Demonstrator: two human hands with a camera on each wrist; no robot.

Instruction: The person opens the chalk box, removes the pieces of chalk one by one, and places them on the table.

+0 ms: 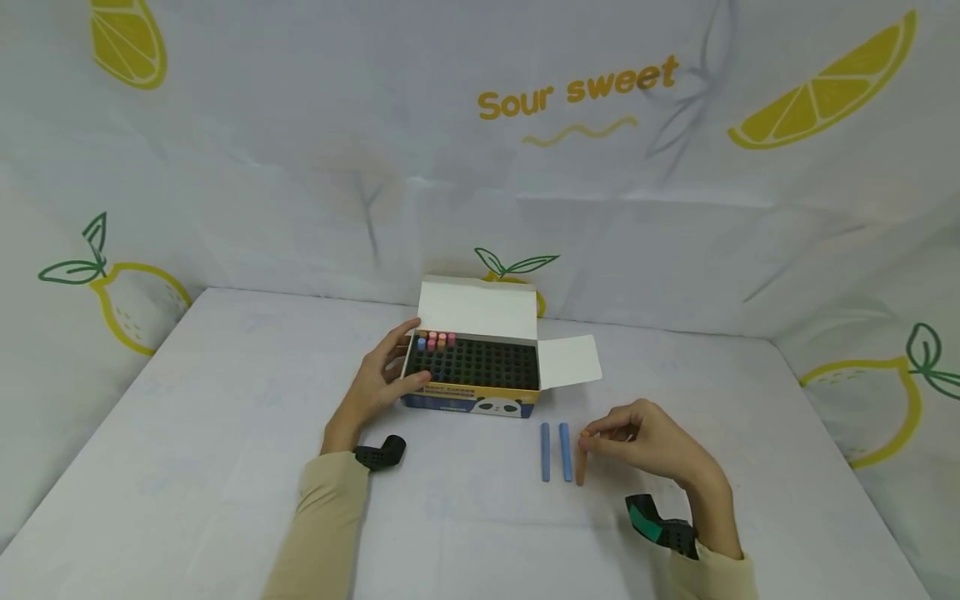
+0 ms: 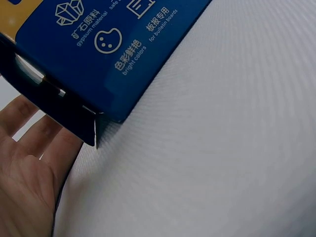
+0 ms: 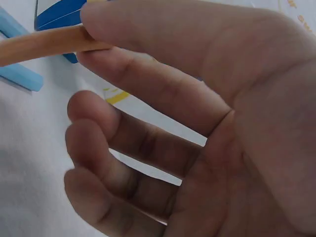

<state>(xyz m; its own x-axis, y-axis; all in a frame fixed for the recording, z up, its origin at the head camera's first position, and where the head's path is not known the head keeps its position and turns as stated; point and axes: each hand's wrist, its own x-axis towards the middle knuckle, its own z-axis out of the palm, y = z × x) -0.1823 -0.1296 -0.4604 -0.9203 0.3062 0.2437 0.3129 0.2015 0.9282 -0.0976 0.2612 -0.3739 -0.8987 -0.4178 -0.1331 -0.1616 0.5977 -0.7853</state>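
A chalk box (image 1: pixel 450 405) with a blue and yellow front and a panda print stands with its lid up. Its dark tray of holes (image 1: pixel 495 367) holds several coloured chalk sticks (image 1: pixel 442 338) at the back left. The left hand (image 1: pixel 371 379) grips the box's left end, thumb at the front edge and fingers round the side. Between thumb and index finger, the right hand (image 1: pixel 652 437) pinches an orange chalk stick (image 3: pixel 44 44) by one end, its other end pointing down near the table. Two blue chalk sticks (image 1: pixel 545 452) lie side by side just left of it.
The white tabletop (image 1: pixel 465 533) meets a lemon-printed cloth backdrop (image 1: pixel 300 167). The white lid (image 1: pixel 476 307) leans up behind the tray, and a side flap (image 1: pixel 570 362) sticks out to the right. Each wrist wears a dark camera mount (image 1: pixel 382 453).
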